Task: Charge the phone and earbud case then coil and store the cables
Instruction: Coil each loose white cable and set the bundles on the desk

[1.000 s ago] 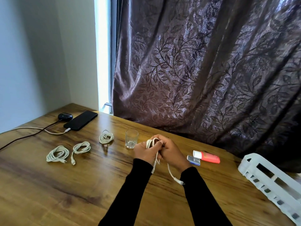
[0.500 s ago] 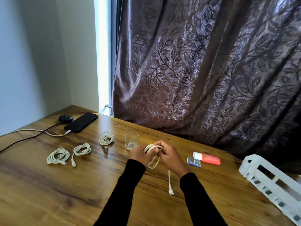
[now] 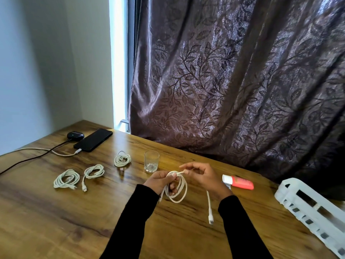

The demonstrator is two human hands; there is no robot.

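Left hand (image 3: pixel 161 181) grips the cable (image 3: pixel 177 189) coil over the near table (image 3: pixel 56 221), keeping loops together. Right hand (image 3: pixel 202 176) pinches the strand, likely feeding another turn. Plug end hangs loose.

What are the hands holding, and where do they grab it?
Both hold one white cable. The left hand grips its coiled loops at the top. The right hand pinches the strand beside that; the plug end hangs free.

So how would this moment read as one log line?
step: coiling white cable | left hand: holds loops | right hand: pinches strand | plug end: dangling
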